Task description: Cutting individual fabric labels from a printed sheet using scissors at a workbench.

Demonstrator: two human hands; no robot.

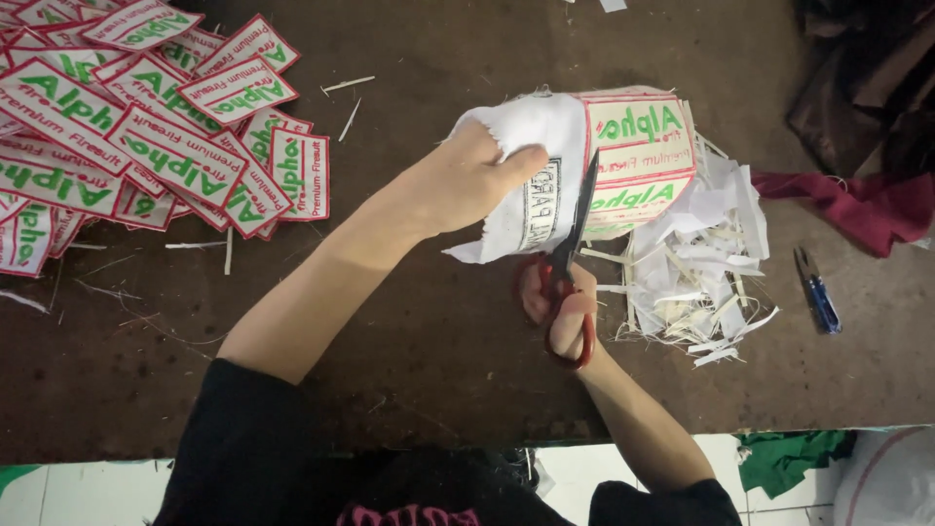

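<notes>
My left hand [466, 177] grips a white fabric strip [545, 175] printed with red-bordered, green-lettered labels, holding it up over the dark brown table [409, 331]. My right hand [563, 310] holds red-handled scissors [573, 261], fingers through the loops. The blades point away from me and lie against the strip beside one label. A pile of white fabric offcuts [699, 263] lies just right of the strip.
A heap of cut-out labels [146, 127] covers the table's far left. A small blue thread snipper [816, 290] lies at the right, near dark red cloth [857, 205]. Green cloth [789, 458] sits on the tiled floor below the table's near edge.
</notes>
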